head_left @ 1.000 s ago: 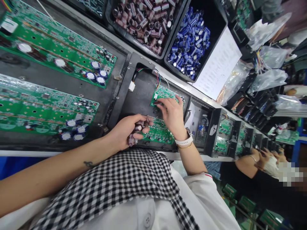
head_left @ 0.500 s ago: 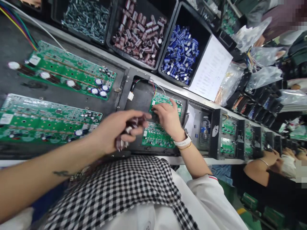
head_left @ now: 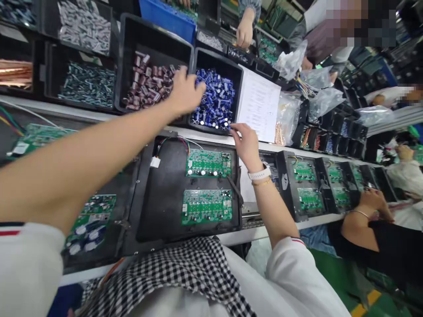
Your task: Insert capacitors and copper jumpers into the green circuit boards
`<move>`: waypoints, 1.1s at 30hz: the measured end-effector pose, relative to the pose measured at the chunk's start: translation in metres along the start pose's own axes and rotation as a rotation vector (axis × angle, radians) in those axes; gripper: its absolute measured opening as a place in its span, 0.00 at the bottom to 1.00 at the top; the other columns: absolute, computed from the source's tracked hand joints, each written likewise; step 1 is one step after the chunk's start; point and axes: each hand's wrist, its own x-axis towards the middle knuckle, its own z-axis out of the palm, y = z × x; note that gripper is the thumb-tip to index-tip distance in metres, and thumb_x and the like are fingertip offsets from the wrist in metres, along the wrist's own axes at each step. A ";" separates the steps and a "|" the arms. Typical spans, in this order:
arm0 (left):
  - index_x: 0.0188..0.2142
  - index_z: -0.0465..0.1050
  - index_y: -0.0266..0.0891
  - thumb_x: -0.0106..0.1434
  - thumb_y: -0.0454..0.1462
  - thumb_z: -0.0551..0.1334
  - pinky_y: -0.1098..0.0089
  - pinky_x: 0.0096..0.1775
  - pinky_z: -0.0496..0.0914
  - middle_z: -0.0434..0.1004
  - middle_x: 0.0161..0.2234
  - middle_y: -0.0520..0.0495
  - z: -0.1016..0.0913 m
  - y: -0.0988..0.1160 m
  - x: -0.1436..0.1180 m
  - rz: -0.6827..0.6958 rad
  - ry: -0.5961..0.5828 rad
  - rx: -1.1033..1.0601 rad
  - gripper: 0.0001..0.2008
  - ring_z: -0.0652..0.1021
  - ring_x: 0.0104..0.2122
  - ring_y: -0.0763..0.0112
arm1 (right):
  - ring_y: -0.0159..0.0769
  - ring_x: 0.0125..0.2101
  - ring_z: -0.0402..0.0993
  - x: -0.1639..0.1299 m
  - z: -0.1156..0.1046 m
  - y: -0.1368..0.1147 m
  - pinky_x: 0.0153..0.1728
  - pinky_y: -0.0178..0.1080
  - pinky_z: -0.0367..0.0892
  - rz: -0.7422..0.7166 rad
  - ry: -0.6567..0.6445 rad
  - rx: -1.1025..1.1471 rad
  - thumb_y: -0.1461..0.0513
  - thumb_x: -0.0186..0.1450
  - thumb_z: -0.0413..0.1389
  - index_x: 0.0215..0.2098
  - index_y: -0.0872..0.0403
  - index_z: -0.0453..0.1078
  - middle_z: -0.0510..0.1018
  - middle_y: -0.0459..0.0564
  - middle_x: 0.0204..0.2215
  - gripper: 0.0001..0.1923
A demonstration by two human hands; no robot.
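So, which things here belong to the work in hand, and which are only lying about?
In the work:
left hand, over the bin of brown capacitors
right hand, by the bin of blue capacitors
two small green boards in the black tray

Lying about:
paper sheet
plastic bags
bin of screws

Bench (head_left: 284,222) under bins (head_left: 155,39), fixtures (head_left: 158,207)
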 end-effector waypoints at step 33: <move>0.44 0.69 0.40 0.67 0.33 0.60 0.75 0.38 0.56 0.65 0.35 0.51 0.077 0.027 0.038 0.153 0.149 -0.295 0.05 0.67 0.42 0.69 | 0.36 0.38 0.74 -0.090 -0.026 0.002 0.41 0.39 0.68 0.052 -0.371 0.192 0.70 0.67 0.52 0.44 0.52 0.73 0.77 0.50 0.40 0.12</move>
